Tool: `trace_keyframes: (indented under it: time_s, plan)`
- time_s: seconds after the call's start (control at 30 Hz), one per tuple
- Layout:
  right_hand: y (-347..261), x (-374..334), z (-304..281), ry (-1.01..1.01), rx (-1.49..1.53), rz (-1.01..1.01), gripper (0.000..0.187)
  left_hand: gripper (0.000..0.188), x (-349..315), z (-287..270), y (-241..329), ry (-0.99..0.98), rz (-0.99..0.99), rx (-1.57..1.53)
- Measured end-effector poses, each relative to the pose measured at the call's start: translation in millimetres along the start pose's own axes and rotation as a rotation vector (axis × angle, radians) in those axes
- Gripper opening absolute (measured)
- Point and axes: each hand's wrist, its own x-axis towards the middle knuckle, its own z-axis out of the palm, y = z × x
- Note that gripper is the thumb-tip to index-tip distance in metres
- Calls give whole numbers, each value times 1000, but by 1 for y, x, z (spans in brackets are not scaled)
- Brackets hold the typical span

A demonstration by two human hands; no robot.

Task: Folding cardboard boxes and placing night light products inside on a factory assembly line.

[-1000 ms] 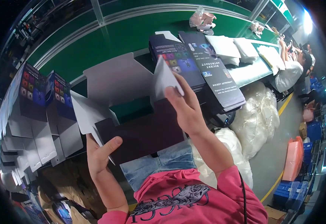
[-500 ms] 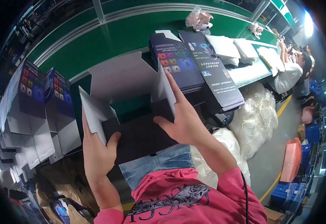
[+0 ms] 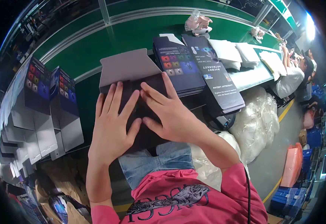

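Observation:
A dark cardboard box (image 3: 148,136) lies right in front of my body, its pale far flap (image 3: 127,67) standing up along the back edge. My left hand (image 3: 112,125) rests on the left of the box's dark top, fingers spread. On the right of the same top lies my right hand (image 3: 170,114), also with its fingers apart. The two thumbs almost meet in the middle. The side flaps no longer show beneath the hands. Close beyond my right hand is a stack of flat printed cartons (image 3: 179,65), with a second stack of dark printed cartons (image 3: 215,80) beside it.
Opened boxes (image 3: 36,112) stand in rows on the left. White padded packets (image 3: 224,54) lie right of the carton stacks on the green bench (image 3: 140,31). Large clear plastic bags (image 3: 256,119) fill the floor at right. Farther off, a person in white (image 3: 291,78) sits along the bench.
Both hands have moved from the box's upright side flaps inward onto its top. The side flaps are folded down, and dark panels now cover the opening. The far flap still stands.

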Motion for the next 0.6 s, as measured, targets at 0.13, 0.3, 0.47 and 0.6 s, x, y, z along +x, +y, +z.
trace_keyframes:
  time_s: [0.13,0.3,0.47,0.6]
  plan:
    - [4,5,2,30,31,-11,47,52,3,0,2,2,-11,51]
    - [29,25,13,563,566,140,11,49,4,-2,1,6,-19,47]
    - [91,120,-41,55,1469,325,38,46,7,-4,-1,-13,-19,33]
    - [65,152,-23,-506,1232,334,44,46,-2,-2,-6,-14,-29,31]
